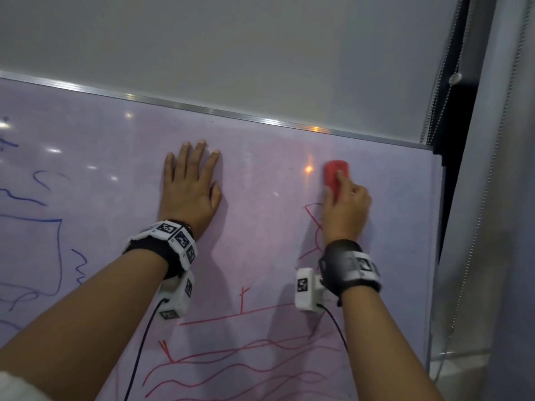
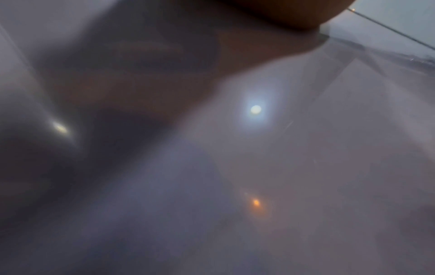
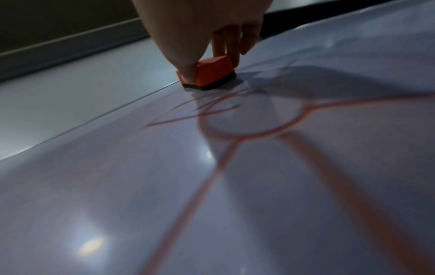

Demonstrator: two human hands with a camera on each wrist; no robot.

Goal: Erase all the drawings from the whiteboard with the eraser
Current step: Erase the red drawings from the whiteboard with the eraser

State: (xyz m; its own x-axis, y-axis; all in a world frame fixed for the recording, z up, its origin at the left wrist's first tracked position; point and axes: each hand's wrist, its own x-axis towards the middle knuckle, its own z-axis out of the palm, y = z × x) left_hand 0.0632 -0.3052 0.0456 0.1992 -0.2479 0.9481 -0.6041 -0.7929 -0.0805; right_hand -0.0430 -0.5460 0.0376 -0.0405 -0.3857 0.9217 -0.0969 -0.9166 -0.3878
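Observation:
The whiteboard [image 1: 260, 157] fills the head view. My right hand [image 1: 346, 204] grips a red eraser [image 1: 334, 173] with a black felt base and presses it on the board near the upper right corner. In the right wrist view the eraser [image 3: 212, 71] sits pinched between thumb and fingers, just beyond a red circle with lines [image 3: 249, 119]. Red drawings [image 1: 246, 357] run below my hands; blue drawings [image 1: 43, 241] lie at the left. My left hand [image 1: 191, 180] rests flat on the board, fingers straight. The left wrist view shows only blurred board [image 2: 306, 167] and a bit of palm [image 2: 294, 13].
The board's metal top edge [image 1: 202, 108] runs under a grey wall. A dark frame and a beaded blind cord [image 1: 451, 79] hang just past the board's right edge [image 1: 437, 227]. Lamp reflections dot the surface.

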